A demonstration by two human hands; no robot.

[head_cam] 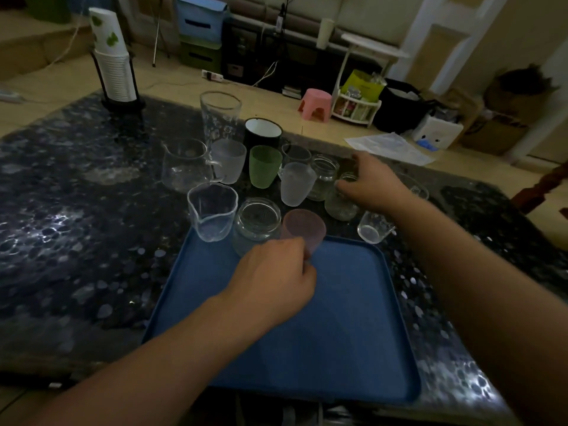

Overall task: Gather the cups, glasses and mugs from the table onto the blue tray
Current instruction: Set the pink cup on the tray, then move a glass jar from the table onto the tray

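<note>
Your left hand [276,278] pinches the pink cup [302,229] over the blue tray [353,333] far edge, right hand [368,182] grips a glass jar [339,204]; next, set both down.

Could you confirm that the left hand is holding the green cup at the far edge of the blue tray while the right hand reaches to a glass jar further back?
Not quite: the head view shows the left hand holding the pink cup, not the green cup, which stands untouched further back on the table. The rest holds: it is at the far edge of the blue tray, and the right hand is on a glass jar.
</note>
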